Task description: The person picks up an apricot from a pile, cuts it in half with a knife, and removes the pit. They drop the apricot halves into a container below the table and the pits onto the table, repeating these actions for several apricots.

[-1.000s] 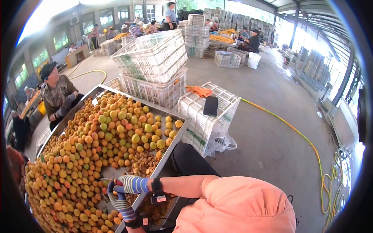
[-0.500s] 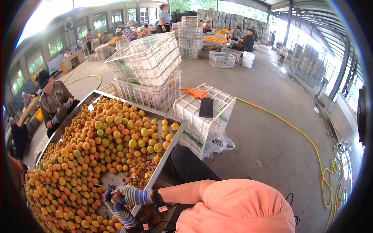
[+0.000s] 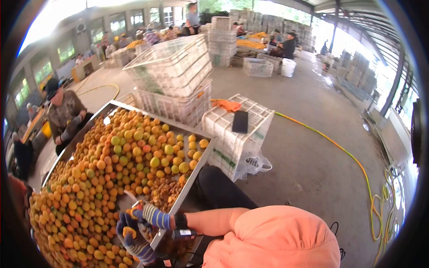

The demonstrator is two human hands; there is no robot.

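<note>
My right hand, in a striped glove with blue fingers, is closed on a small knife over the near edge of the metal tray. Just below it, my left hand, gloved the same way, has its fingers bent around a piece of orange fruit. Whole yellow and orange fruits heap up across the tray. Beside my right hand lies a pile of brown-orange pits or scraps.
Stacked white crates stand behind the tray. A phone and orange cloth lie on another crate. A co-worker sits at the tray's far left side. A yellow hose crosses the floor.
My two hands have moved apart a little. The knife has swung to point up and away, and the fruit piece in my left hand now shows. The view has shifted slightly.
</note>
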